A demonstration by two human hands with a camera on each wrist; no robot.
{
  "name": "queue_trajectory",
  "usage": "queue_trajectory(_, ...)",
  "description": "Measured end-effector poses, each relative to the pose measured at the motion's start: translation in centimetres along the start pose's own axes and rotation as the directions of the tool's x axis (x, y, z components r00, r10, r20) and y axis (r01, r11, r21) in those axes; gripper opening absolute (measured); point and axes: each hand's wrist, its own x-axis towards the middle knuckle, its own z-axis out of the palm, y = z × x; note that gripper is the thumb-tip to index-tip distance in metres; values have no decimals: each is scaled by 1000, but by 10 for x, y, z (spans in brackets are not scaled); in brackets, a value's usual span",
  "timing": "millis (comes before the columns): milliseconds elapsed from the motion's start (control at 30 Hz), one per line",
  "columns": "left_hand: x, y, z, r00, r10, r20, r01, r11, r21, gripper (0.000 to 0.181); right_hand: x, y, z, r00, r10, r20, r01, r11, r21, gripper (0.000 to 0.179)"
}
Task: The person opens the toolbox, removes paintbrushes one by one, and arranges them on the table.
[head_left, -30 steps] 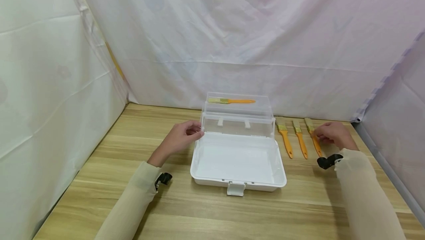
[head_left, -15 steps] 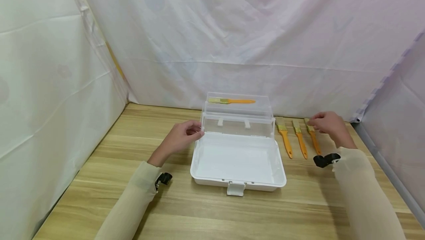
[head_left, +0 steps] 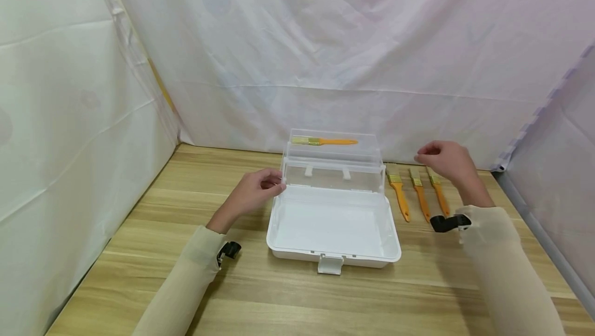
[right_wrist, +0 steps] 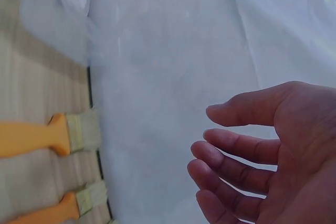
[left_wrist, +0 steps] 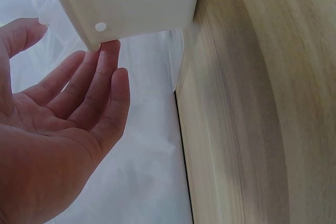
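A white plastic box (head_left: 332, 222) stands on the table with its clear lid and trays (head_left: 334, 157) raised at the back. My left hand (head_left: 255, 188) rests at the box's rear left corner. In the left wrist view its fingertips touch the white corner, with the fingers loosely extended and the thumb apart near the clear plastic. My right hand (head_left: 448, 160) hovers behind the rightmost paintbrush (head_left: 439, 191); its fingers are loosely bent around nothing. To that brush's left lie a middle paintbrush (head_left: 420, 195) and a wider paintbrush (head_left: 398, 191), bristles pointing away.
Another orange-handled paintbrush (head_left: 325, 141) lies crosswise in the raised clear section. White cloth (head_left: 297, 67) hangs along the table's back edge and both sides. A latch (head_left: 330, 264) sticks out at the box's front. Wooden tabletop (head_left: 297, 305) extends in front.
My right hand has risen and moved away from the rightmost paintbrush, toward the back and left. That brush stays on the table, and my left hand has not visibly moved.
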Motion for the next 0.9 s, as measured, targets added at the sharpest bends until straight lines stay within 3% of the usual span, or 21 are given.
queue_trajectory(400, 0, 0, 0, 1000, -2, 0, 2, 1000, 3, 39, -6, -44, 7, 985, -165, -46, 166, 986, 19, 40)
queue_trajectory(900, 0, 1, 0, 1000, -9, 3, 9, 1000, -4, 40, 8, -90, 18, 970, -244, -22, 244, 969, 28, 38)
